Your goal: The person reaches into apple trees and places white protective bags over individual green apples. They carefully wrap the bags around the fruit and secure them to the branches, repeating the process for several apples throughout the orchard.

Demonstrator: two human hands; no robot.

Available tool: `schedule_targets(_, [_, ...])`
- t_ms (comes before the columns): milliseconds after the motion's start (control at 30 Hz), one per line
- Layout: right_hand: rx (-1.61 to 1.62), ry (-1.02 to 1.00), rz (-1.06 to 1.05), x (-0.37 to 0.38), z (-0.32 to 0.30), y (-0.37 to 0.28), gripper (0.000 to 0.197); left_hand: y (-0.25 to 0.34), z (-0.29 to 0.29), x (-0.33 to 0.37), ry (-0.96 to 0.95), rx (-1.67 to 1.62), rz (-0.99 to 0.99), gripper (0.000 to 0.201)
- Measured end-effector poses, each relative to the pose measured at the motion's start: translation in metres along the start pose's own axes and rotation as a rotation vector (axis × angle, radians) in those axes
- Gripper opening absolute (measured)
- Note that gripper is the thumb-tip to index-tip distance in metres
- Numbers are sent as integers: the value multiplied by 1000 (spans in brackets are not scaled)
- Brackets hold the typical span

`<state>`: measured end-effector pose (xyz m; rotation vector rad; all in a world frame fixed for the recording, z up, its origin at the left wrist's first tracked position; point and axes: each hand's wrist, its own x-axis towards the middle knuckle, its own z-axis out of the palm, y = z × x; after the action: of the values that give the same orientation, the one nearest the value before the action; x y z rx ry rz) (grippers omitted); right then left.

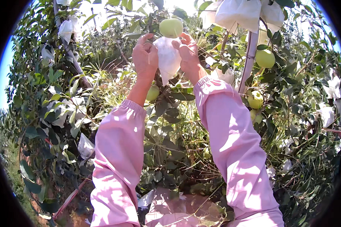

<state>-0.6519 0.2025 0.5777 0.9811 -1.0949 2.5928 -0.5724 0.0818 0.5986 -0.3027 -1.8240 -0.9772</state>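
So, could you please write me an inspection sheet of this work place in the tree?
Surface: nothing seen; the work is up among the branches.
Job's things: a green apple on its branch; a white paper bag just under it.
Clutter: more white bags on fruit above right; bare green apples at right.
Hands: left hand and right hand both grip the white paper bag; pink sleeves cover the forearms.
Cables: nothing seen.
Surroundings: dense leaves, a pale trunk, bright sky.
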Motion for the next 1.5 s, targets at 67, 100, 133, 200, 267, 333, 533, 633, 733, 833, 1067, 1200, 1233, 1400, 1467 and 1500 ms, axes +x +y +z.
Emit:
schedule_targets(67, [-56, 48, 45, -2, -7, 16, 49, -6, -1, -10, 3, -150, -23, 43])
schedule_targets(100, [-55, -60, 110, -12, -1, 13, 52, -7, -8, -15, 15, -220, -38, 44])
schedule_targets(133, [-53, -167, 173, -28, 0, 8, 56, -8, -15, -21, -33, -122, -83, 52])
schedule_targets(200, [-180, -235, 221, -51, 0, -3, 63, 7, -16, -33, -91, 6, -5, 58])
schedule_targets(267, [-239, -326, 213, -55, -7, 4, 59, 9, -20, -44, -189, 78, 77, 68])
schedule_targets(333, [-252, -342, 228, -61, -10, 14, 52, 2, -17, -61, -251, 168, -52, 70])
schedule_targets(533, [-265, -314, 459, -84, -82, 50, 33, -8, -23, -77, -331, -26, -149, 72])
schedule_targets(633, [-1003, -507, -4, -131, -105, 40, 31, -20, -51, -90, -276, -361, -197, 70])
schedule_targets(733, [-1015, -547, 216, -234, -64, -14, 29, -22, -91, -118, -176, -291, -222, 66])
schedule_targets(833, [-1114, -1061, 420, -335, -47, -34, 35, -25, -102, -144, -133, -444, -442, 49])
schedule_targets(1067, [-800, -1740, 806, -517, -140, 33, 55, -52, -104, -208, -615, -464, -710, 36])
schedule_targets(1200, [-748, -1206, 857, -397, -43, -37, 52, -22, -78, -232, -788, -472, -724, 36])
schedule_targets(1233, [-720, -1082, 785, -367, -29, -54, 47, -11, -73, -233, -829, -449, -729, 35])
schedule_targets(1400, [-779, -621, 253, -245, 6, -148, 33, 23, -60, -204, -993, -642, -576, 30])
schedule_targets(1467, [-975, -465, 124, -207, 24, -192, 30, 58, -63, -169, -951, -713, -520, 26])
schedule_targets(1500, [-764, -364, 9, -189, 17, -201, 26, 73, -59, -145, -922, -701, -378, 25])
